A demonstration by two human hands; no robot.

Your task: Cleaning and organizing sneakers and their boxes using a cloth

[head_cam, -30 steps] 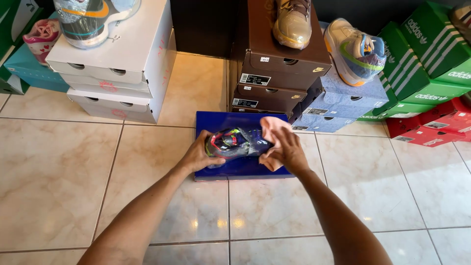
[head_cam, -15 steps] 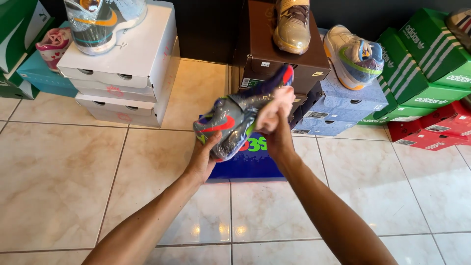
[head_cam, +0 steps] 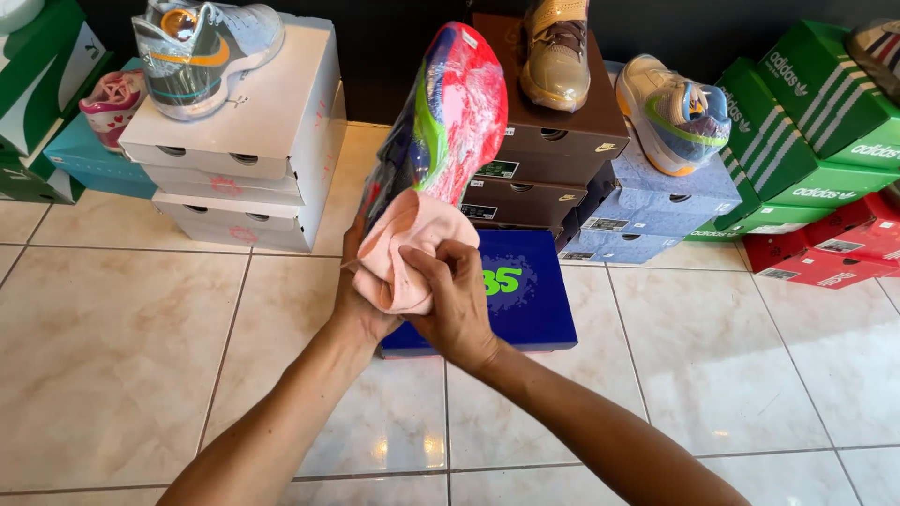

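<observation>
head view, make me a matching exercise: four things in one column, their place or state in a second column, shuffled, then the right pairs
Things
1. multicoloured shoe
2. pink cloth
3. tan shoe
4. blue box

Places or states
a. flat on the tiled floor
b. on top of the brown boxes
c. held up, red sole facing the camera
d. bunched between both hands, against the held shoe

Pairs: 1-c, 2-d, 3-b, 4-a
</observation>
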